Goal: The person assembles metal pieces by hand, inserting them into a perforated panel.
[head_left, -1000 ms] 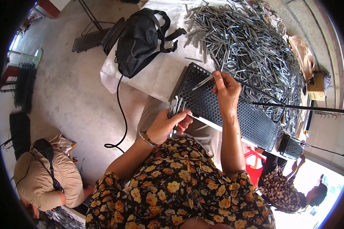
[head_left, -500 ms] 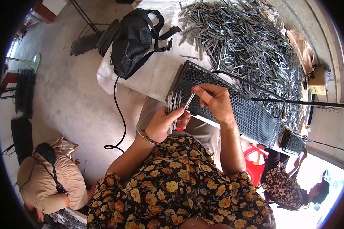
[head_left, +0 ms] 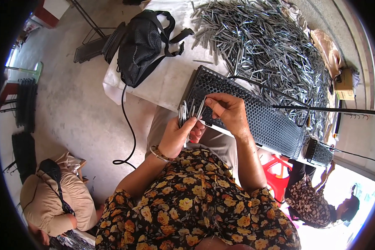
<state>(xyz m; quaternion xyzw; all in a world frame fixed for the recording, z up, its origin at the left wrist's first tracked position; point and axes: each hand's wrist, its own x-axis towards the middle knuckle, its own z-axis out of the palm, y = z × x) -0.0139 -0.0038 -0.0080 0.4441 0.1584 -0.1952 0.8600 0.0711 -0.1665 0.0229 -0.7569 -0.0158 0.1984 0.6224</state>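
My left hand (head_left: 173, 136) is closed round a small bundle of thin, silvery metal strips (head_left: 182, 112), which stand up out of the fist. Thumb and forefinger of my right hand (head_left: 232, 116) pinch the upper end of a single metal strip (head_left: 201, 108). This strip leans beside the bundle, its lower end at my left thumb. Both hands are over the near left end of a long black rack with a honeycomb of holes (head_left: 275, 127). A large heap of loose dark metal strips (head_left: 262, 46) lies behind the rack.
A black bag (head_left: 141, 48) rests on the white-covered table (head_left: 160, 91), its cord hanging to the floor. A thin black rod (head_left: 341, 110) crosses above the rack at right. A red stool (head_left: 277, 173) and one co-worker (head_left: 310, 200) are at right; another person (head_left: 58, 196) sits lower left.
My right hand has moved slightly left and down with its strip, closer to the bundle. The strip now stands more upright. My left hand keeps its grip, and the whole view has shifted a little.
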